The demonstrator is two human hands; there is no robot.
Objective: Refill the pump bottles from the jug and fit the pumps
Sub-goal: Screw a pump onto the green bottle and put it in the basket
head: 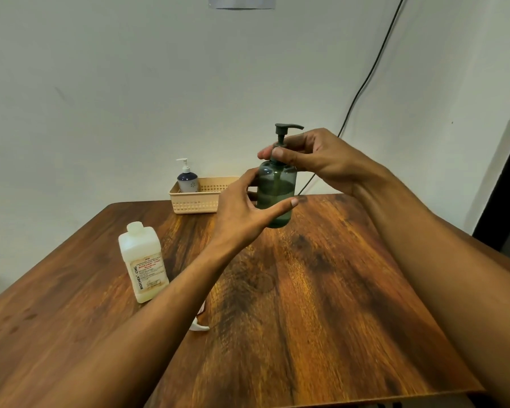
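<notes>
A dark green translucent pump bottle (pixel 277 189) is held upright above the far middle of the wooden table (pixel 321 290). My left hand (pixel 242 210) wraps its body from the left. My right hand (pixel 315 160) pinches the collar of the dark pump (pixel 286 131) seated at the bottle's neck. An open white jug (pixel 143 265) with a printed label stands at the left of the table, with no cap on it. A small blue-and-white pump bottle (pixel 187 179) with a white pump stands in a beige basket (pixel 195 201) at the table's far edge.
A small white object (pixel 199 326) lies on the table, partly hidden under my left forearm. A black cable (pixel 371 66) runs down the wall behind the table. The wall stands close behind the basket.
</notes>
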